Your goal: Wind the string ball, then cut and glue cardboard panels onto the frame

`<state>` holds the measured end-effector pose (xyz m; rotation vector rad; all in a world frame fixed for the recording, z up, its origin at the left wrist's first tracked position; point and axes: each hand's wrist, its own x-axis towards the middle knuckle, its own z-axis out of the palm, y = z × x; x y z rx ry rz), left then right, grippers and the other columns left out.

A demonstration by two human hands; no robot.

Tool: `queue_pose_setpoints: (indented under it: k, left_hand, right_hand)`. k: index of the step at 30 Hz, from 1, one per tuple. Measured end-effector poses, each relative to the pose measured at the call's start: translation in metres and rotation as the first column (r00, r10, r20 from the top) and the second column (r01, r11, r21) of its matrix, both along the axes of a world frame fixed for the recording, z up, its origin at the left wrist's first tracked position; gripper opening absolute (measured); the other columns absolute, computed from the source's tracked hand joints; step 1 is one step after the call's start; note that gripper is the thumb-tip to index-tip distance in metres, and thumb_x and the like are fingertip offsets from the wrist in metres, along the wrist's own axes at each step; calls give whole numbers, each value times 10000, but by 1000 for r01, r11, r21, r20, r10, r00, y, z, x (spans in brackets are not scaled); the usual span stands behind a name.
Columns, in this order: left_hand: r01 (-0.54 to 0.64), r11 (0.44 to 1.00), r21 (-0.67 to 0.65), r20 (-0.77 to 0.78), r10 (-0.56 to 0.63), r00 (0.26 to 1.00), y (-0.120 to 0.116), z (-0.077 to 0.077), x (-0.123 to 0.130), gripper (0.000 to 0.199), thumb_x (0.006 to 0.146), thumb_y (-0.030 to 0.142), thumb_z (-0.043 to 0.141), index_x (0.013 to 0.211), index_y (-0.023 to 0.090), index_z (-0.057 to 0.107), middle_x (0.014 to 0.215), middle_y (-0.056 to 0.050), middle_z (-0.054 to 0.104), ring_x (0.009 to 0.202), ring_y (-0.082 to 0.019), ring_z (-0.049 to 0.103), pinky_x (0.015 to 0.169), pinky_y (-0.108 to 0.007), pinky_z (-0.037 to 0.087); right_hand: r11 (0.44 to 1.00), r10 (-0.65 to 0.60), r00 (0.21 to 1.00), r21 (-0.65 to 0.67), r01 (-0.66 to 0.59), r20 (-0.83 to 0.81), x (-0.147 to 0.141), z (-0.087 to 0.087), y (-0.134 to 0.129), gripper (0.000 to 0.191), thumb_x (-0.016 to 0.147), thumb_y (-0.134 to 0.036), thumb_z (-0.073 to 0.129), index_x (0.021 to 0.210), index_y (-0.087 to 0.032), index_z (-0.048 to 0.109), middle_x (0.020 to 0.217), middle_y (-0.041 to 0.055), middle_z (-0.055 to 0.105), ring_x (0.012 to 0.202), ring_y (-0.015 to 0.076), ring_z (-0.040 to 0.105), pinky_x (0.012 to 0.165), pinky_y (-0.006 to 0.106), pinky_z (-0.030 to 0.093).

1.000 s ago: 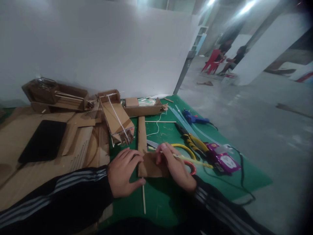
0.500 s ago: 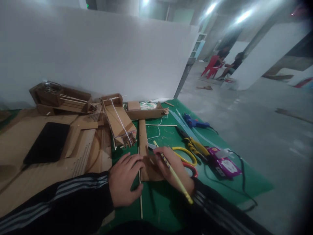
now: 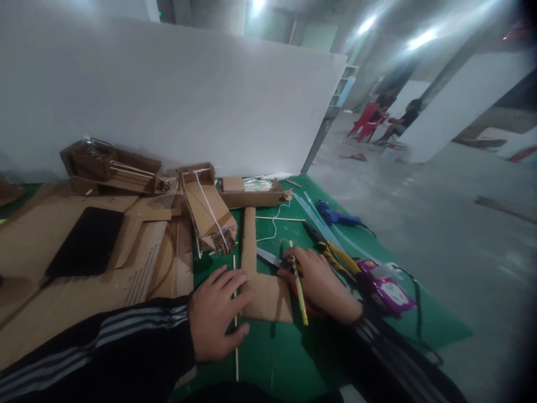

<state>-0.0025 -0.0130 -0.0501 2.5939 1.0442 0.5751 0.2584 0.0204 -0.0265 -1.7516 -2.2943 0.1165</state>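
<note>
My left hand (image 3: 216, 319) lies with fingers spread over a thin wooden stick (image 3: 236, 358), its fingertips at the left edge of an L-shaped cardboard piece (image 3: 272, 299). A yellow patterned pencil (image 3: 301, 305) is held in the fingers of my right hand (image 3: 321, 282), pointing toward me. That same hand is over a pair of scissors (image 3: 268, 257); the blade sticks out left across the cardboard, and the handles are mostly hidden beneath the palm. Whether the fingers also grip the scissors I cannot tell. Pliers (image 3: 342, 254) with yellow-black handles lie just beyond.
A purple box (image 3: 386, 288) with a black cord and a blue glue gun (image 3: 338, 215) lie on the right of the green tabletop (image 3: 264, 358). Cardboard assemblies (image 3: 210, 210) stand at the back. A black phone-like slab (image 3: 86, 240) rests on cardboard at left. A white panel (image 3: 180, 101) rises behind.
My right hand has moved right, off the cardboard and onto the scissors, with the pencil turned more upright in the view. The cardboard's wide part is now uncovered. My left hand stays nearly in place.
</note>
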Motion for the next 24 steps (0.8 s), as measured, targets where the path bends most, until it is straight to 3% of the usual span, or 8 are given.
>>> queue_pose_setpoints:
  k: [5,9,12,16,19,24]
  left_hand:
    - [13,1000,-10,4,-13,1000,-1,-2,-2,485,713,270,630,1196,264,586,1329,-82,579,1245,-309,496,1126,-551,270]
    - [21,1000,-12,14,-21,1000,0,-2,-1,427,768,331,618,1187,250,591,1323,-103,562,1215,-328,494,1040,-533,384]
    - [18,1000,-7,22,-18,1000,4,4,-4,434,801,372,590,1210,231,568,1345,-115,535,1241,-335,462,981,-501,439]
    - [-46,999,28,-32,47,998,11,14,-15,531,692,253,620,1219,229,558,1331,-118,529,1218,-348,462,1007,-532,396]
    - [-62,998,26,-104,65,992,13,14,-24,561,684,289,651,1237,272,557,1352,-106,522,1208,-366,471,999,-558,382]
    - [-22,1000,-9,-125,21,992,16,5,-27,448,760,448,666,1171,288,590,1405,-98,512,1281,-380,441,1025,-587,353]
  right_hand:
    - [998,-60,997,1,60,43,6,0,-7,119,892,-264,589,975,-184,617,908,82,678,868,272,615,772,384,438]
    - [990,-125,990,70,120,67,4,1,-13,154,923,-243,521,1010,-152,610,956,129,668,904,323,596,804,464,440]
    - [992,-3,1000,129,4,-4,-6,1,-22,191,940,-267,517,1090,-169,584,1073,134,654,1024,325,579,868,482,451]
    - [962,271,949,15,-273,-163,-23,0,-34,318,909,-258,590,1220,-215,537,1227,119,633,1184,278,558,955,431,476]
    - [944,314,930,-39,-327,-193,-30,-1,-36,334,911,-213,586,1242,-232,540,1287,103,631,1280,272,508,1023,456,437]
    - [933,326,924,-87,-348,-201,-31,-1,-33,297,934,-185,555,1226,-234,535,1340,77,610,1326,263,459,1066,485,384]
